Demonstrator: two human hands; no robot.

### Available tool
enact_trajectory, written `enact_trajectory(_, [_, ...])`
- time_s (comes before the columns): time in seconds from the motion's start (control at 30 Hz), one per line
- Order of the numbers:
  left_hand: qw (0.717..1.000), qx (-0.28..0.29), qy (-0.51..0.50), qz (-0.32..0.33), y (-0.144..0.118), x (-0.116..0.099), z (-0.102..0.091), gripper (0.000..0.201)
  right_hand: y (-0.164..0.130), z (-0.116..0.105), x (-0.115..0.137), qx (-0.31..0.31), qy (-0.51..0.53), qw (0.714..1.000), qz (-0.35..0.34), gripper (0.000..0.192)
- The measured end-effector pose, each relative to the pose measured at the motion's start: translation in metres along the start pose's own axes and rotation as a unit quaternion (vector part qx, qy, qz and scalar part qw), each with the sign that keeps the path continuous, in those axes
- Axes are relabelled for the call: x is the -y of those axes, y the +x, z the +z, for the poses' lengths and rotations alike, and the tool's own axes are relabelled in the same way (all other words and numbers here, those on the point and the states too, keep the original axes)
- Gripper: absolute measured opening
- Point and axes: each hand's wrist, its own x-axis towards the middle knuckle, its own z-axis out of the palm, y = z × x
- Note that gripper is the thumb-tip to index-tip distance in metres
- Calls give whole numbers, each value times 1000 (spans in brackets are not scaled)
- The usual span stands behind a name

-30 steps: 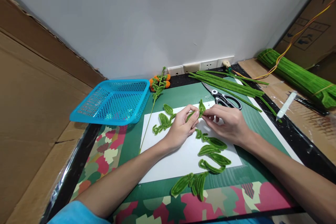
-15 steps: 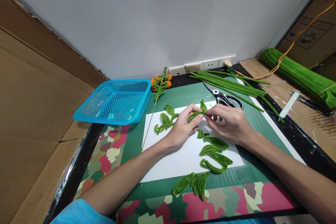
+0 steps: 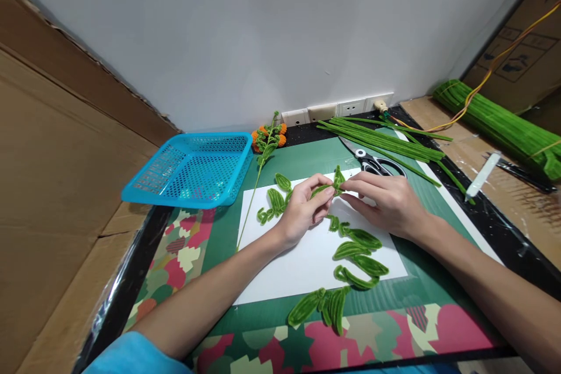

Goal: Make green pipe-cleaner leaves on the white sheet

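Fuzz covers nearly everything green that I see: the leaf (image 3: 335,181) pinched between my two hands is a bent chenille stem, a small pointed loop with a soft, bristly nap, raised just above the far edge of the white sheet (image 3: 307,263). My left hand (image 3: 302,213) is curled, thumb and forefinger closed on the leaf's left end; my right hand (image 3: 388,201) has its fingertips closed on the right end, the rest of its fingers lying flat and low. How the stem runs between the fingertips I cannot make out, since the fingers hide it. On the sheet, finished leaves (image 3: 357,254) lie in a loose row near my right wrist, long flat loops of the same fuzzy wire, and another cluster (image 3: 274,201) sits left of my left hand. A third bunch (image 3: 322,307) lies on the green cutting mat (image 3: 307,158), just off the sheet's near edge. Scissors (image 3: 372,163) with black and white handles lie beyond my right hand, partly hidden by it, beside straight stems (image 3: 385,143). A thick bundle (image 3: 499,125) of stems runs off the right edge. A sprig (image 3: 265,146) with orange blossoms lies beside the blue basket (image 3: 193,169), rigid perforated plastic, which overhangs the table edge. A white stick (image 3: 482,175) on the right is too small to identify.
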Motion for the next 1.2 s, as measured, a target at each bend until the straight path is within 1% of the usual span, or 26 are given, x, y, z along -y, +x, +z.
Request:
enact_trajectory(0.1, [1000,6,2,3,0,-1,0,27,1,-3,-3,-19,-43,999,-25,17])
enact_trajectory(0.23, [1000,13,13,8,0,-2,1,29,0,-6,-5,-17,-60,998,-29,23])
enact_trajectory(0.5, [999,8,41,-13,0,-3,1,35,-2,-8,-7,-3,-65,997,-32,26])
enact_trajectory(0.63, [998,4,60,-3,0,-1,1,37,-1,-8,-6,-10,-67,997,-31,25])
enact_trajectory(0.77, [997,9,71,9,-1,0,1,37,0,-8,-6,-14,-73,996,-45,22])
enact_trajectory(0.97, [998,28,58,3,-1,-2,1,34,-3,-8,-11,5,-55,998,-42,26])
enact_trajectory(1.1, [998,21,57,0,-1,-3,1,34,-5,-8,-14,26,-55,997,-39,27])
enact_trajectory(1.2, [998,16,67,3,-1,-3,2,34,-4,-9,-14,49,-66,996,-38,24])
